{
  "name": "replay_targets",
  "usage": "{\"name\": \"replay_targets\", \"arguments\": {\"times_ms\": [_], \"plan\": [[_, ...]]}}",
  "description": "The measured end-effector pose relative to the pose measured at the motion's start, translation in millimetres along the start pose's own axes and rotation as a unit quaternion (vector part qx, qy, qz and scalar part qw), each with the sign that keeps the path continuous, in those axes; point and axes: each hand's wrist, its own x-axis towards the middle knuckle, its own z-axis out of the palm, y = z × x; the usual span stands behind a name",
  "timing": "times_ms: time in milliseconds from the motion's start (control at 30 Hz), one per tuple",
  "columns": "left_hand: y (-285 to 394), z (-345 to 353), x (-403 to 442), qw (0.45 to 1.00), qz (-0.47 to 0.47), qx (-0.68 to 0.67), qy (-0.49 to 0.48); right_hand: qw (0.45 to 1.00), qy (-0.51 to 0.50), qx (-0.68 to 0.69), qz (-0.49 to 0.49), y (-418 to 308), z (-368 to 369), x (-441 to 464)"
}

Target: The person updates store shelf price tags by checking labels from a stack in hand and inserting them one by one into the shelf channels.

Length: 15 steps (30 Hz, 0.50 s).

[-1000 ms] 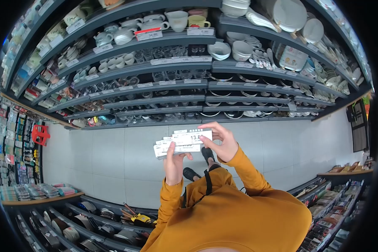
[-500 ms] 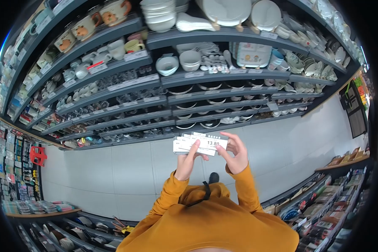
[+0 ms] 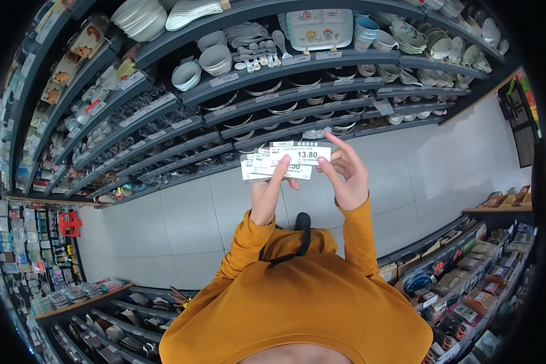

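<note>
A fanned stack of white price tags [image 3: 267, 164] is in front of me, in my left hand [image 3: 269, 193]. The left thumb presses on their faces and the fingers are beneath. The top tag [image 3: 307, 155] reads 13.80 and sticks out up and right from the others. At its right end is my right hand [image 3: 349, 182], thumb on the tag's lower right corner, index finger stretched out above it and the other fingers curled. Part of another printed price shows on a tag underneath, half covered by the left thumb.
Ahead, grey shelves [image 3: 249, 89] hold bowls [image 3: 216, 60], spoons, cups [image 3: 366, 31], a printed divided tray [image 3: 320, 27] and glassware. A red stool [image 3: 70, 224] stands at left on the tiled floor [image 3: 194, 212]. Lower racks [image 3: 467, 273] with packaged goods flank me behind.
My view has turned and the shelves have shifted left and up. The 13.80 tag now sticks out further from the stack, uncovering more of the tag beneath. The right index finger has lifted.
</note>
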Motion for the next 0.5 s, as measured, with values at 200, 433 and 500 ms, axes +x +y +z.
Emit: {"name": "replay_targets", "arguments": {"times_ms": [200,433,500], "plan": [[1.3,7.7,5.3,0.999,0.014,-0.01,0.047,0.998,-0.055,0.018,0.002,3.6,1.2,17.8],[7.6,-2.8,13.4,0.992,0.015,-0.017,0.127,0.994,-0.105,-0.023,0.017,2.3,15.4,40.0],[11.0,-8.7,21.1,0.991,0.012,-0.014,0.136,0.994,-0.101,-0.025,0.015,8.2,23.4,46.6]]}}
